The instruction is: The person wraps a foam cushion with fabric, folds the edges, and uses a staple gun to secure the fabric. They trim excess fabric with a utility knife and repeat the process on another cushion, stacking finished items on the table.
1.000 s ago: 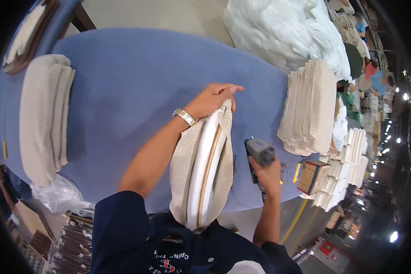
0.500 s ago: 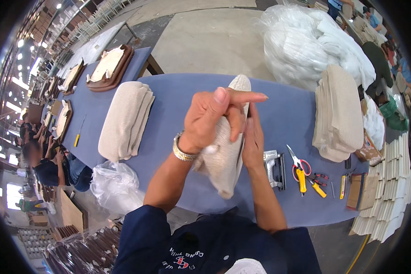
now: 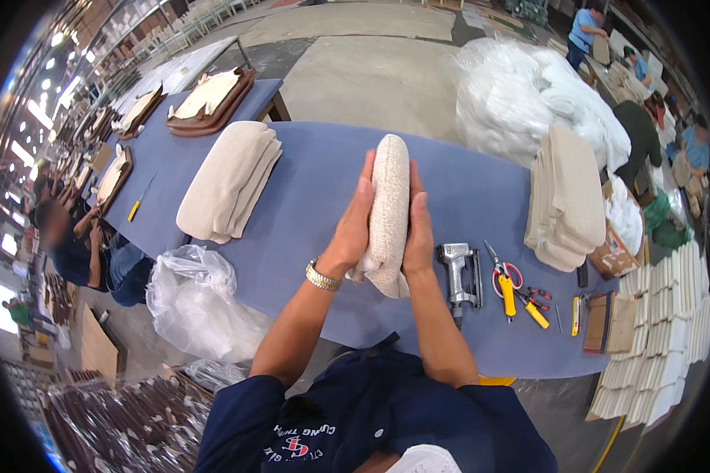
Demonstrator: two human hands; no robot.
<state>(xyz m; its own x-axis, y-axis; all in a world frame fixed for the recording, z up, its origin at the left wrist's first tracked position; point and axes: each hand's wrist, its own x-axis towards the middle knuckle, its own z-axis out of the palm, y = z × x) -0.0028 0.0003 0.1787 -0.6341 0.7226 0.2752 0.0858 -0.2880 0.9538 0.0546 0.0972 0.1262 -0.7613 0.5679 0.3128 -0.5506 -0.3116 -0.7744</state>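
Observation:
Between my two palms, over the middle of the blue-covered table (image 3: 315, 181), a beige fabric-covered cushion (image 3: 390, 209) stands on its edge. My left hand (image 3: 350, 239), a watch on its wrist, presses flat along the cushion's left side. On the opposite side my right hand (image 3: 420, 236) presses with its fingers stretched upward. Loose fabric gathers at the cushion's near end. To the right of my right hand lie a silver staple gun (image 3: 456, 272), scissors with red-and-white handles (image 3: 513, 277) and pliers with a yellow grip (image 3: 537, 315).
Beige cushion stacks stand at left (image 3: 227, 180) and right (image 3: 572, 197). A clear plastic bag (image 3: 193, 292) hangs at the left edge. White wrapped padding (image 3: 532, 102) lies beyond the table. Other people work at both sides; a yellow-handled screwdriver (image 3: 134, 210) lies left.
My left hand has come down from over the cushion to its left side, its pointing finger now along it. The cushion has turned more upright between both palms.

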